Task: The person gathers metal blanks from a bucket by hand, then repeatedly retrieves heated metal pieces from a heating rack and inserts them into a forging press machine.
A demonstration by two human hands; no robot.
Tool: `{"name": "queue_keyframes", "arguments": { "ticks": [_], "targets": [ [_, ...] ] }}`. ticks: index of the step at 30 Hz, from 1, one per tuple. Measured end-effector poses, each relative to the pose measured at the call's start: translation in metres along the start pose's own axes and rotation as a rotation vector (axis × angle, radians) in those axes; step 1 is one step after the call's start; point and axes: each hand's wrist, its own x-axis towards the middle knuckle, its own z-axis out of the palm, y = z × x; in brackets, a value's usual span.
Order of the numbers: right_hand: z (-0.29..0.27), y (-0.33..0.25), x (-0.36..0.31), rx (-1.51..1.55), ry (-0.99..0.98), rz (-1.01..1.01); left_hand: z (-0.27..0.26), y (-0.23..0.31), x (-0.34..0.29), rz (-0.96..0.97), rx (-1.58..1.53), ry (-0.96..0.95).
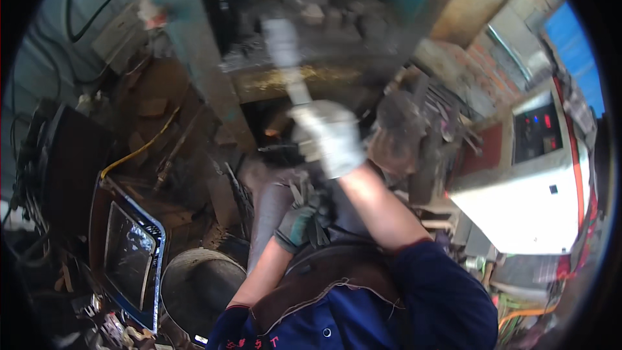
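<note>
Gripping a blurred grey metal rod (287,65), the right hand (328,137) in a pale, worn work glove is being held closed around the rod's lower end, in front of the dark opening of a grimy steel machine frame (194,58). The rod is being pointed upward, its upper part smeared by motion. The left hand (306,217), in a dark grey-green glove, is being kept lower, just below the right hand; whether it is clasping anything cannot be told. A round grey metal bucket (197,288) is standing on the cluttered floor beside a blue-rimmed rectangular tray (133,253). A white boxy machine with an orange stripe (538,181) is sitting well apart.
</note>
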Motion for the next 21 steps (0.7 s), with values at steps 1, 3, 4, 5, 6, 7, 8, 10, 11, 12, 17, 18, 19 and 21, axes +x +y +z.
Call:
{"name": "queue_keyframes", "arguments": {
  "ticks": [1, 3, 4, 5, 6, 7, 8, 10, 11, 12, 17, 18, 19, 21],
  "targets": [
    [0.037, 0.0, -0.005, -0.028, -0.037, 0.12, -0.024, -0.003, 0.0, 0.035, 0.051, -0.112],
    [0.092, 0.021, -0.002, -0.072, -0.512, -0.067, -0.077, -0.025, 0.001, 0.19, 0.214, 0.047],
    [0.099, 0.013, -0.011, -0.048, -0.662, -0.082, -0.079, -0.023, -0.002, 0.237, 0.31, 0.096],
    [0.091, 0.026, -0.01, 0.162, -0.659, -0.036, -0.078, -0.021, -0.003, 0.274, 0.417, 0.141],
    [0.082, 0.038, -0.01, 0.372, -0.656, 0.006, -0.063, -0.016, -0.003, 0.307, 0.524, 0.19],
    [0.051, 0.044, -0.013, 0.42, -0.549, 0.023, -0.049, -0.009, 0.001, 0.157, 0.197, -0.016],
    [0.006, 0.049, -0.02, 0.41, -0.335, 0.046, -0.026, -0.001, 0.003, 0.008, -0.133, -0.216],
    [-0.092, 0.061, -0.034, 0.431, 0.181, 0.097, 0.013, 0.005, -0.004, 0.011, 0.012, 0.117],
    [-0.144, 0.069, -0.039, 0.495, 0.431, 0.12, 0.011, 0.004, -0.006, 0.011, 0.028, 0.159],
    [-0.192, 0.074, -0.048, 0.544, 0.633, 0.12, 0.01, 0.003, -0.006, 0.009, 0.043, 0.198],
    [-0.309, 0.052, -0.077, 0.285, 1.096, 0.212, 0.01, -0.004, 0.0, 0.022, 0.059, 0.2],
    [-0.305, 0.038, -0.072, 0.292, 1.102, 0.213, 0.01, -0.005, 0.001, 0.023, 0.068, 0.204],
    [-0.298, 0.027, -0.066, 0.205, 1.114, 0.173, 0.01, -0.005, 0.002, 0.016, 0.073, 0.206],
    [-0.309, 0.028, -0.058, 0.071, 1.076, 0.047, 0.009, -0.006, 0.002, 0.033, 0.11, 0.229]
  ]
}}
